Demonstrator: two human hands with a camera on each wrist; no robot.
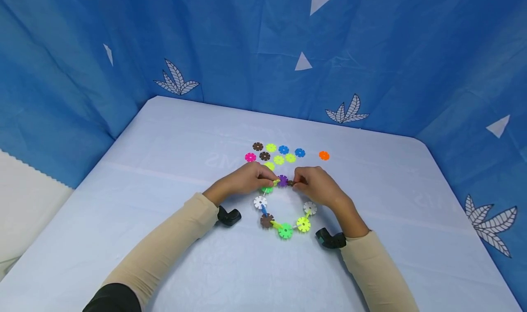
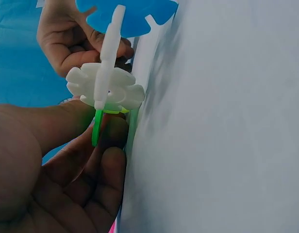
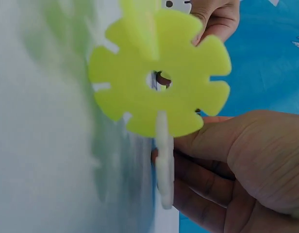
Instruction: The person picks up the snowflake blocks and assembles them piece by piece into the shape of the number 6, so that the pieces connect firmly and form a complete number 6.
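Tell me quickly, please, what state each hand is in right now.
Left hand: closed, pinching the yellow-green disc beside the purple disc.
Right hand: closed, pinching the brown disc on the purple disc's other side.

Blue cloth [image 1: 251,37] hangs behind a white table [image 1: 395,188].

Head view: bright, even light, source out of frame; soft shadow along beige fabric right sleeve [image 1: 376,273]. Small detail lost. Left wrist view: dimmer, greyish; bare left hand [image 2: 62,191] partly in shade, diffuse shadow on white cloth-covered tabletop [image 2: 217,121]. Right wrist view: yellow-green notched plastic disc [image 3: 130,80] softly focused, blurred greenish patches beyond.
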